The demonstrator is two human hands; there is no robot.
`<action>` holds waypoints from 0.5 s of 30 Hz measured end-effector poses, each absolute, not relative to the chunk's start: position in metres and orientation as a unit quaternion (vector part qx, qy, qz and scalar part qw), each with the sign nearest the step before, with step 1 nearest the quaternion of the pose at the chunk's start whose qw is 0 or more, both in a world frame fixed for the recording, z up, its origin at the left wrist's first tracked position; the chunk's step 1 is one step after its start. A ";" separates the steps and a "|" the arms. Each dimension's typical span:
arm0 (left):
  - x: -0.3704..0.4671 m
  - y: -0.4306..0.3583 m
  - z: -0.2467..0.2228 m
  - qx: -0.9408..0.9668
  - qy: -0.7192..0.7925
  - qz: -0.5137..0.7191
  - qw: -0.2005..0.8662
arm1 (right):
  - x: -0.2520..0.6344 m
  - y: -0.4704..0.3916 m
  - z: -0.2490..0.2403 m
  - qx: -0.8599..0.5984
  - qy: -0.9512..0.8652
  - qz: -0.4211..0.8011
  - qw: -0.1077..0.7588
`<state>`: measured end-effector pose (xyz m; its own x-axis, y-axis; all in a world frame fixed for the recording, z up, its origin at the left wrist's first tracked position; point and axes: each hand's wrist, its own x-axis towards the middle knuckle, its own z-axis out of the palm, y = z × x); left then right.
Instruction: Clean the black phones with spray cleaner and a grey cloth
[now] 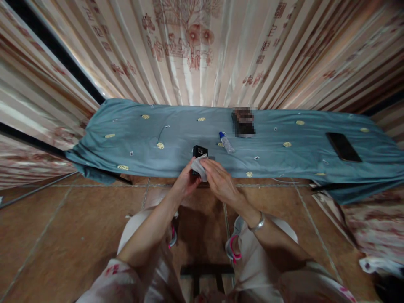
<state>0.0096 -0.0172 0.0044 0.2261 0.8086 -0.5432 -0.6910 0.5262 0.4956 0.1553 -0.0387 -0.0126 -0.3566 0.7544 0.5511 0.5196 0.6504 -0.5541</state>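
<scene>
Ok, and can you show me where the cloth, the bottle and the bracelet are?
Cloth [198, 165]: head view, on the middle of its grey surface.
Bottle [227, 144]: head view, on the clear body.
Bracelet [260, 222]: head view, on the silver band.

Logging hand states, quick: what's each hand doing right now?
Left hand: closed, holding the black device.
Right hand: closed, holding the grey cloth against the device.
</scene>
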 end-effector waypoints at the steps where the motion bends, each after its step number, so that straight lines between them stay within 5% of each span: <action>1: 0.012 -0.019 0.004 0.082 0.386 0.480 0.784 | 0.158 -0.035 -0.013 -0.399 -0.811 0.141 0.405; 15: 0.022 -0.021 -0.012 0.098 0.376 0.502 0.773 | 0.155 -0.034 -0.019 -0.412 -0.813 0.112 0.397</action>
